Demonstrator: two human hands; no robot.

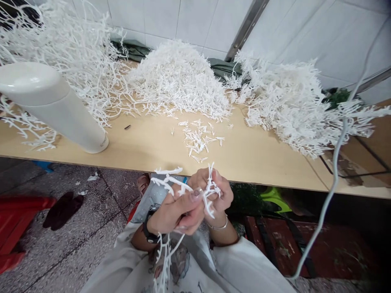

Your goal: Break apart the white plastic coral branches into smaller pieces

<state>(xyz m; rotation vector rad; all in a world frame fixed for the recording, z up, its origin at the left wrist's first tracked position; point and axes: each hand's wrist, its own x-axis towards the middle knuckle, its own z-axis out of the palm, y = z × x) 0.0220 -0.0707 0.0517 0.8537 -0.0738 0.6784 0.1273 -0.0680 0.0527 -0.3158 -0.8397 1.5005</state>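
My left hand (179, 213) is closed around a white plastic branch (167, 179), whose forked twigs stick out above the fingers and hang down below the wrist. My right hand (224, 193) is held right against it, fingers pinched at the branch's end, where small white sprigs (210, 189) fan out. Part of the grip is hidden behind the fingers. Both hands are in front of the table edge, over my lap. Just beyond them on the table lies a scatter of loose small white sprigs (198, 138).
The wooden table (146, 142) bears a heap of bare white branches (76, 53), a mound of sprigs (183, 77) and a pile of bushy white branches (287, 101). A white bottle (58, 106) stands left. A grey cable (334, 171) hangs at right. A red stool (21, 224) is lower left.
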